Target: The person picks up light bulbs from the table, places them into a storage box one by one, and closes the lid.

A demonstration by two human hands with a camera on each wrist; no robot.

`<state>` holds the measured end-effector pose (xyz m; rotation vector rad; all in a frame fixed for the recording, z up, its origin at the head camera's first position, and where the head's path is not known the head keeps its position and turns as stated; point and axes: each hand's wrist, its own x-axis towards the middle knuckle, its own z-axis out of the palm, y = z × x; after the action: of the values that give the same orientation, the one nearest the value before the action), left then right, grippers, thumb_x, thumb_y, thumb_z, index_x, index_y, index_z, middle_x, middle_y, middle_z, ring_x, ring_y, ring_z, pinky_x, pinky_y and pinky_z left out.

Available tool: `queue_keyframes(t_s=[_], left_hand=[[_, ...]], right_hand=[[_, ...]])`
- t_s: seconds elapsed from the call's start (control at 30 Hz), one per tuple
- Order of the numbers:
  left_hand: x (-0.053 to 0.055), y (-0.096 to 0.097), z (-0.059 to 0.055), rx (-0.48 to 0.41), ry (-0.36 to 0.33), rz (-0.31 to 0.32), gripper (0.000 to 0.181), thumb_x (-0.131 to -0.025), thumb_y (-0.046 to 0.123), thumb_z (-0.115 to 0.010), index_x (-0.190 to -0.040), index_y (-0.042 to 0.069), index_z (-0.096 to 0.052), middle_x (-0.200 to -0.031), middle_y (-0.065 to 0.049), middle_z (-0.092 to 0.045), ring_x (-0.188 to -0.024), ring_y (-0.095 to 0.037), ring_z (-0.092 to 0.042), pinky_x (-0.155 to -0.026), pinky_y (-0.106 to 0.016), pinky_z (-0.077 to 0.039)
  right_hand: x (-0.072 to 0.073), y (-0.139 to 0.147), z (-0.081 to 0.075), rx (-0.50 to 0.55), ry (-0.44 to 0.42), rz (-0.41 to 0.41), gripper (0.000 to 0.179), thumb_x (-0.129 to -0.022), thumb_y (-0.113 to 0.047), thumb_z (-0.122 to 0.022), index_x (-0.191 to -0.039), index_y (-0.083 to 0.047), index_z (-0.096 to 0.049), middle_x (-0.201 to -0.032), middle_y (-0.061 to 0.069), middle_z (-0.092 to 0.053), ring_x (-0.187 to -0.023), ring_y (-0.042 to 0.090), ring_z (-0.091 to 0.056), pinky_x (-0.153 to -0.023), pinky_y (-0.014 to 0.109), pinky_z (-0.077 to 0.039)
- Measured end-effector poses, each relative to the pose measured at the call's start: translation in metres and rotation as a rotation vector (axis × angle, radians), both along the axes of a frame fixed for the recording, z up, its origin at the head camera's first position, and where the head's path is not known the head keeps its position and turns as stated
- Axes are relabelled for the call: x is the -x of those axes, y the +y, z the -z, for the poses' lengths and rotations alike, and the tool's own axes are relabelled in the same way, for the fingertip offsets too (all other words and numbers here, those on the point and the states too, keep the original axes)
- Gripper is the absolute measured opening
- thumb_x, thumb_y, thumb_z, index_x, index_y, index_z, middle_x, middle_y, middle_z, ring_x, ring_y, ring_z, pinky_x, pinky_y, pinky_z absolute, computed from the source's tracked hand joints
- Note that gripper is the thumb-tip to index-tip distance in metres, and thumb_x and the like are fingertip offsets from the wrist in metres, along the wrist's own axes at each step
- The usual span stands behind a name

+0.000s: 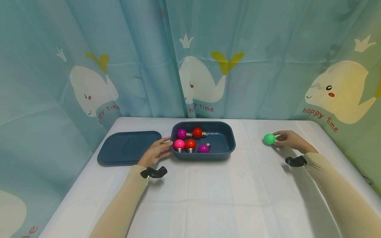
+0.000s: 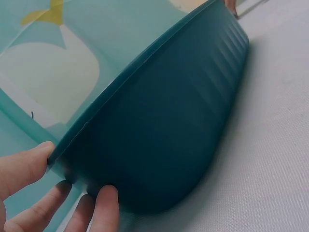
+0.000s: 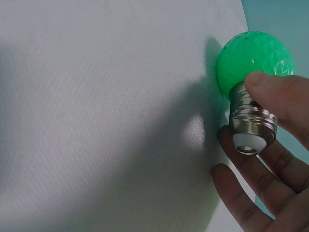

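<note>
My right hand pinches a green light bulb by its metal screw base. In the right wrist view the thumb lies across the base, and the round green globe points away from the palm. My left hand touches the left end of a dark blue rectangular box, thumb tip at the rim and fingers by the outer wall. Inside the box lie two purple bulbs, two red bulbs and a pink bulb, mostly toward its left half.
Left of the box, a flat dark blue lid lies on the white-covered table. Behind the table hangs a blue-green curtain printed with whales. Each wrist wears a black device, such as the left one.
</note>
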<state>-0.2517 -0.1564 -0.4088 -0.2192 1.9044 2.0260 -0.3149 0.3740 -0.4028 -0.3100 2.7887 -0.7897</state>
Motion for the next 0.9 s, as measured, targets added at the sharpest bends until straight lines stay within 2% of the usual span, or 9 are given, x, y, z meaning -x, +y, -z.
queue_keyframes(t_s=[0.47, 0.7, 0.9], left_hand=[[0.000, -0.001, 0.001, -0.011, -0.002, 0.002, 0.059, -0.097, 0.010, -0.050, -0.149, 0.004, -0.023, -0.150, -0.020, -0.030, -0.136, -0.035, -0.035, -0.111, -0.046, -0.036], [0.000, -0.001, 0.001, 0.001, -0.002, 0.006, 0.058, -0.097, 0.010, -0.049, -0.149, 0.005, -0.022, -0.150, -0.020, -0.030, -0.135, -0.034, -0.036, -0.111, -0.045, -0.036], [0.000, -0.001, 0.000, 0.004, -0.004, 0.007, 0.058, -0.098, 0.010, -0.049, -0.149, 0.005, -0.022, -0.150, -0.020, -0.030, -0.134, -0.033, -0.036, -0.111, -0.045, -0.036]], right_hand=[[-0.001, 0.004, 0.000, 0.074, 0.064, -0.012, 0.049, -0.089, -0.022, -0.065, -0.123, 0.011, -0.052, -0.117, 0.034, -0.057, -0.108, 0.048, -0.054, -0.085, 0.048, -0.054], [-0.001, 0.003, -0.004, 0.079, 0.076, 0.003, 0.043, -0.090, -0.023, -0.064, -0.119, 0.008, -0.057, -0.120, 0.032, -0.056, -0.108, 0.044, -0.055, -0.079, 0.029, -0.052], [0.001, 0.002, -0.008, 0.100, 0.075, 0.001, 0.041, -0.091, -0.023, -0.062, -0.118, 0.008, -0.058, -0.123, 0.032, -0.054, -0.111, 0.047, -0.053, -0.082, 0.034, -0.054]])
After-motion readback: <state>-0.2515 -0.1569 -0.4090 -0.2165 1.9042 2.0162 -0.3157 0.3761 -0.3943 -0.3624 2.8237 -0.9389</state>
